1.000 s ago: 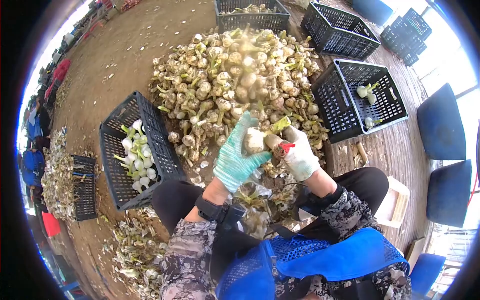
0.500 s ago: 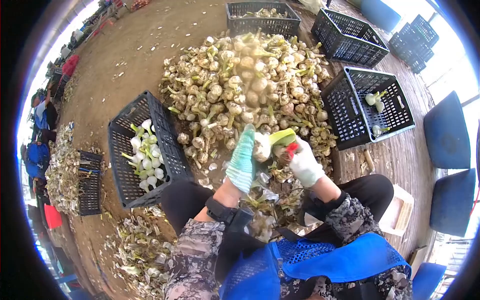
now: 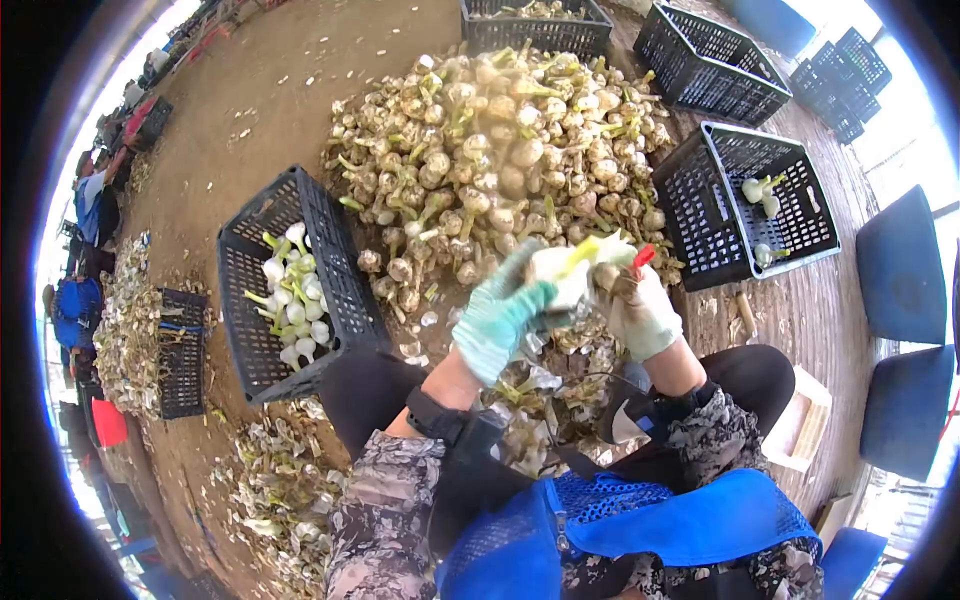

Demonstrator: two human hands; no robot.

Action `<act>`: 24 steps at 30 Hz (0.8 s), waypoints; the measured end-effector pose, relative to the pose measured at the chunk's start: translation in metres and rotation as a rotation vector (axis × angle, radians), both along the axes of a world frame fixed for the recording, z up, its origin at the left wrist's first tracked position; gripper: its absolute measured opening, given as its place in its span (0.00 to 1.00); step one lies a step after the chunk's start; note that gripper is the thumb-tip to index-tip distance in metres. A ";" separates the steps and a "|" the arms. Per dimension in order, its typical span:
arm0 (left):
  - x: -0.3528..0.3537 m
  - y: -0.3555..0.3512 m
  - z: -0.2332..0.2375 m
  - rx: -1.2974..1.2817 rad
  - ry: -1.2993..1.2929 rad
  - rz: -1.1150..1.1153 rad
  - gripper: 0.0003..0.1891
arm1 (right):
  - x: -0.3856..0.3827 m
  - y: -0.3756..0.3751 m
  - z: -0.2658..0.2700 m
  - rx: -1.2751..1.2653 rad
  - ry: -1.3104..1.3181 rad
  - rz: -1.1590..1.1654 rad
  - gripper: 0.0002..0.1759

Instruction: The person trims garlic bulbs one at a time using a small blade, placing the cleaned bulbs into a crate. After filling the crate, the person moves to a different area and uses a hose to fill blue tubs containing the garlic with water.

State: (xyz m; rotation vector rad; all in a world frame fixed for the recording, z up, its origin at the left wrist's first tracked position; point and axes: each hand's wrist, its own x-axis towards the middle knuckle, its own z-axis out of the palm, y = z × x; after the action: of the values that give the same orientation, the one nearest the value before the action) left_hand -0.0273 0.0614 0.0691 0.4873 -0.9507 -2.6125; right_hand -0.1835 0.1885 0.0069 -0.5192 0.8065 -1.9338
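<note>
In front of my knees, both gloved hands work on a garlic bulb [image 3: 572, 272] with a pale yellow-green stem, partly smeared by motion. My left hand [image 3: 502, 316], in a teal-striped glove, is closed around its left side, fingers behind it and thumb across the front. My right hand [image 3: 648, 318], in a white glove, grips the stem side, where brownish loose skin hangs. A small red piece [image 3: 643, 256] sticks up at the right fingers; the rest of it is hidden. Just beyond lies a large heap of unpeeled garlic [image 3: 470, 170].
Cleaned white bulbs fill part of the black crate [image 3: 262, 368] at left. Another black crate [image 3: 700, 205] at right holds a few bulbs. Two more crates stand behind the heap. Peeled skins [image 3: 285, 500] litter the ground, and a wooden-handled tool [image 3: 746, 314] lies right.
The garlic bulb has turned in my hands and looks whiter. My left fingers have shifted from upright beside it to wrapped around it; my right hand has moved slightly right.
</note>
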 end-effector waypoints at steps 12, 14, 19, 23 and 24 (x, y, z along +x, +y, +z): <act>0.004 -0.003 0.001 -0.084 0.108 -0.085 0.34 | -0.023 0.003 0.014 0.985 1.500 0.157 0.18; 0.006 -0.007 -0.002 -0.184 0.066 -0.084 0.35 | 0.004 0.018 0.016 0.862 1.716 0.155 0.23; 0.007 -0.009 -0.002 -0.551 -0.086 -0.042 0.38 | -0.010 -0.010 0.082 0.747 0.802 0.142 0.19; 0.004 -0.014 -0.010 -0.500 -0.065 -0.173 0.35 | 0.010 -0.021 0.096 0.853 1.034 0.246 0.17; 0.004 -0.014 -0.008 -0.477 -0.083 -0.173 0.34 | 0.000 -0.019 0.078 0.742 1.018 0.212 0.17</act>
State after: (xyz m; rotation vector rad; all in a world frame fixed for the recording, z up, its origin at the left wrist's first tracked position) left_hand -0.0231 0.0472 0.0614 0.4025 -1.6482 -2.3978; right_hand -0.1832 0.1696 0.0845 -1.0618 1.8977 -0.9539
